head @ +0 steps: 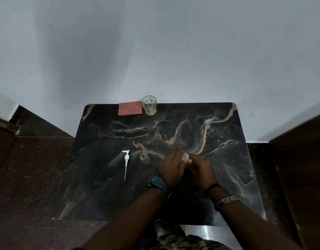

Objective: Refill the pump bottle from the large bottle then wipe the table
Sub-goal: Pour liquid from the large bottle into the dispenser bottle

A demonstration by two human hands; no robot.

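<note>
Both my hands wrap around the large bottle, of which only the white cap (185,157) shows between them near the table's middle. My left hand (171,168) grips its left side and my right hand (202,171) grips the right. The bottle's body is hidden by my fingers. A small clear pump bottle (144,158) stands open-topped just left of my hands. Its white pump head (126,162) with the long tube lies flat on the dark marble table (227,138), further left.
At the table's far edge against the wall lie a folded reddish cloth (130,109) and a glass tumbler (149,105) holding a little pale liquid. Dark floor surrounds the table on both sides.
</note>
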